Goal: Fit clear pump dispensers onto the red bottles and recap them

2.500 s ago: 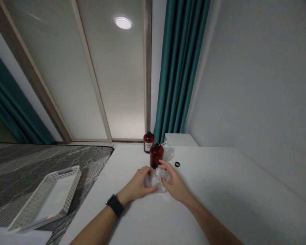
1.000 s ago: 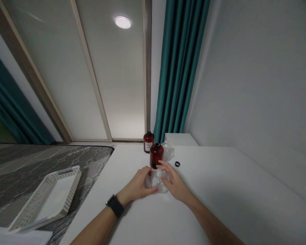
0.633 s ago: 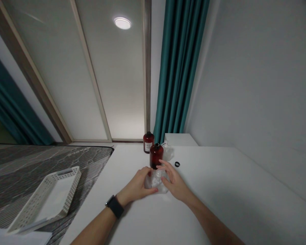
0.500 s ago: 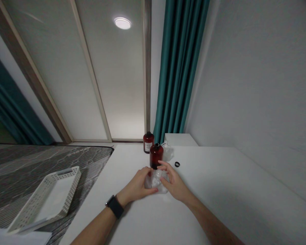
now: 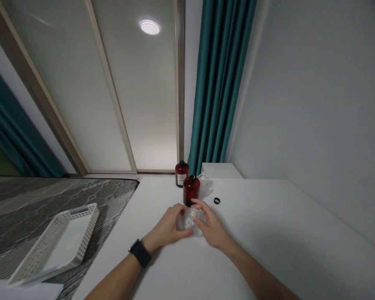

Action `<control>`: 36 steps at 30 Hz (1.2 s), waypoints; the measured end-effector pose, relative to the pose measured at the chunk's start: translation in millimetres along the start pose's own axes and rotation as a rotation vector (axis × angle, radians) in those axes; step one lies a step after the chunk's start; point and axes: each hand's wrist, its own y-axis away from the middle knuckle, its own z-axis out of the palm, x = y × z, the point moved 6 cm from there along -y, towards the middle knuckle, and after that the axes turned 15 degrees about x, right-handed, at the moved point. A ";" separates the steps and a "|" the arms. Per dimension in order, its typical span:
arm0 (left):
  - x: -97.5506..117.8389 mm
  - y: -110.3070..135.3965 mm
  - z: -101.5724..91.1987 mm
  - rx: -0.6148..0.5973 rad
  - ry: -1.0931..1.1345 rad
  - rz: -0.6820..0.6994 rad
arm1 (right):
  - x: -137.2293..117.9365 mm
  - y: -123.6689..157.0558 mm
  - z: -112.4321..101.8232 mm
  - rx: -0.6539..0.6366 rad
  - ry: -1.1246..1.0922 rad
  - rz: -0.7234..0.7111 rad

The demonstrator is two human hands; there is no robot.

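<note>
Right hand (image 5: 213, 228) shifts slightly left over clear plastic bag (image 5: 189, 223), just in front of open amber bottle (image 5: 191, 191); handling likely unfinished. Left hand (image 5: 166, 227) grasps bag; whether right pinches anything, cannot tell.

One watch (image 5: 140, 253), left wrist (image 5: 148, 242), wide plain black band (image 5: 143, 256), small dark case (image 5: 133, 246) with pale glint at edge; left hand (image 5: 165, 228), right hand (image 5: 214, 229) and both forearms (image 5: 115, 277) bare.
</note>
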 end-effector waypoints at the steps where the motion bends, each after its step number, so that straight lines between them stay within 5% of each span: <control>1: 0.4 -0.2 -0.3 -0.002 0.007 -0.006 | -0.1 0.0 -0.1 0.000 0.002 0.005; 10: 3.2 -0.5 -0.6 -0.047 0.054 -0.008 | -1.4 -2.4 -3.4 -0.177 -0.097 0.038; 21: 4.5 -0.4 -2.3 0.039 -0.069 0.069 | -4.9 -0.3 2.3 -0.016 -0.070 -0.002; 27: -8.0 -1.2 -3.1 0.002 0.091 -0.037 | -2.0 -3.9 -3.4 0.062 0.011 0.005; 36: -7.4 -6.5 -17.6 0.083 0.147 -0.012 | -15.9 -5.9 -10.2 0.080 0.250 -0.177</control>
